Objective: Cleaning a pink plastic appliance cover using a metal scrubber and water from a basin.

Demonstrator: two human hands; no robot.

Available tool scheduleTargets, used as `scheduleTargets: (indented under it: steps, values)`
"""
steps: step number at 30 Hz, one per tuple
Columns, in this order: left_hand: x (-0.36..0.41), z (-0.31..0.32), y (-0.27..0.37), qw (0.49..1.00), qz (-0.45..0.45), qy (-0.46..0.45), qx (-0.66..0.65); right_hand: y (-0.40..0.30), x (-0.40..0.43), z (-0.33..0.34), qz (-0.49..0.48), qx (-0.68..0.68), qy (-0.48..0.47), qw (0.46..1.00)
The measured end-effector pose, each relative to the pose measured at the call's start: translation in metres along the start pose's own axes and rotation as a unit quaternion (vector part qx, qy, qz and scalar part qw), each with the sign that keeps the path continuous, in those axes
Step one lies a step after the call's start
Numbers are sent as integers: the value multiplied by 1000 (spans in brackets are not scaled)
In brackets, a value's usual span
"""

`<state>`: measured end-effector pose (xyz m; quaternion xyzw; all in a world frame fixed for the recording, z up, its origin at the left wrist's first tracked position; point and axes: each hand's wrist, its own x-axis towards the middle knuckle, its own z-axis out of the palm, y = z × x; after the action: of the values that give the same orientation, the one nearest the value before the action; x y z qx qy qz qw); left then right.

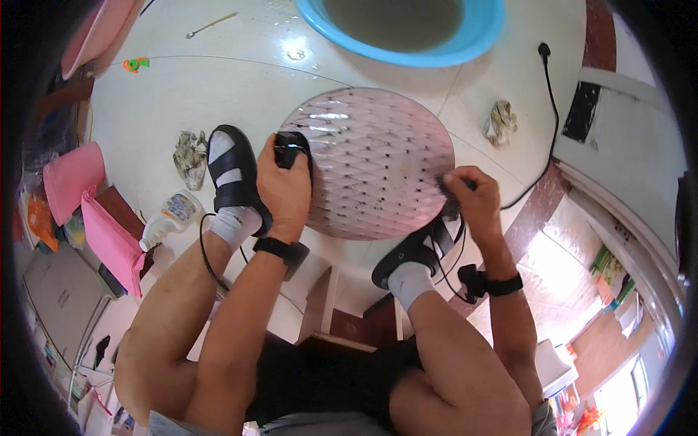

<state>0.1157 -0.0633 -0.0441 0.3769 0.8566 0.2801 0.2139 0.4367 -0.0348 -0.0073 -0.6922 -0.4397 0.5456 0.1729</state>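
Note:
A round pink lid-like disc (376,163) with a raised diamond pattern and dark specks is tilted between my feet, possibly part of an electric griddle. My left hand (283,191) grips the black handle (293,150) at its left edge. On the opposite side my right hand (477,193) pinches a small dark bristly scrubber (444,186) against or very near the disc's right rim. Its exact kind is blurred. Black sandals (232,169) are on both feet, either side of the disc. The disc's underside is hidden.
A blue basin (376,53) of murky water stands ahead. Crumpled dirty wipes (189,158) and another wad (500,124) lie on the tiles. A white bottle (173,215) lies left. A black plug (544,50) trails its cord at right. A thin stick-like tool (212,24) lies far left.

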Motion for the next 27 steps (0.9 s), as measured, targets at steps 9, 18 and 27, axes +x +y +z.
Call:
scheduleTargets:
  steps: [9, 18, 27]
  values:
    - [8, 7, -12, 993, -106, -43, -40, 51, -26, 3, 117, 273, 3, 955]
    - [-18, 39, 20, 971, -223, -5, -92, 32, 18, -14, 34, 318, 71, 945]
    - [-20, 41, 26, 970, -230, 43, -62, 46, 0, -9, 24, 230, 160, 960]
